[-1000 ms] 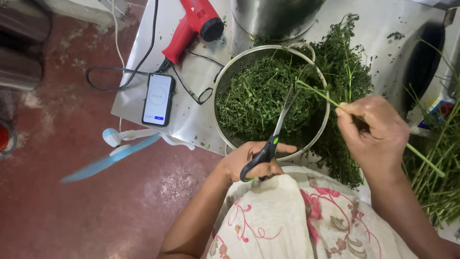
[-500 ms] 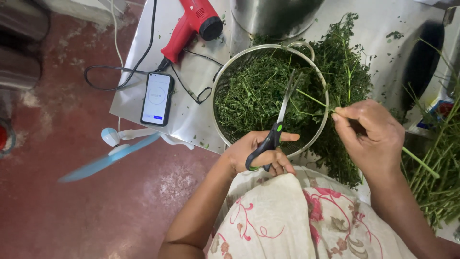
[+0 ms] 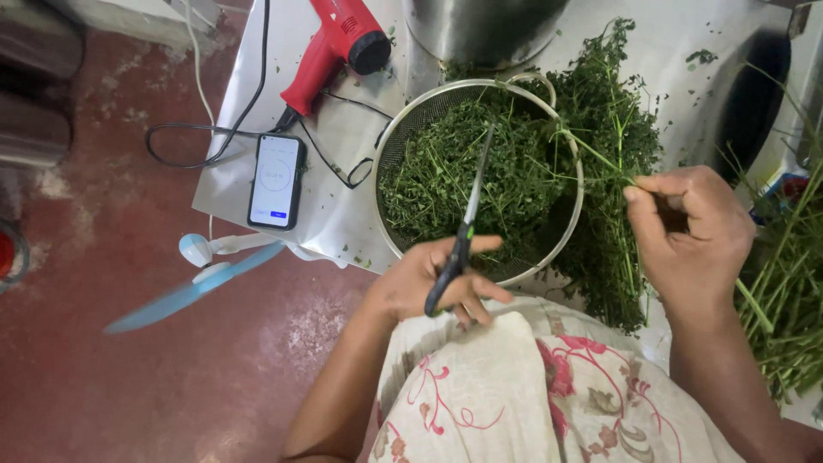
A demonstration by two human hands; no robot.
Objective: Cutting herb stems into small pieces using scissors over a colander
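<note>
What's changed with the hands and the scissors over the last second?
The right hand slid its pinch from mid-stem to the end of the green stem. The left hand kept hold of the scissors, blades shifting slightly over the strainer. Phone, red hair dryer and herb pile stayed put.

Bare tabletop [image 3: 343,219] is lying open between the phone [image 3: 276,180] and strainer [image 3: 403,137]; herb piles [image 3: 613,154] are crowding the right, seemingly leaving little passage there.
</note>
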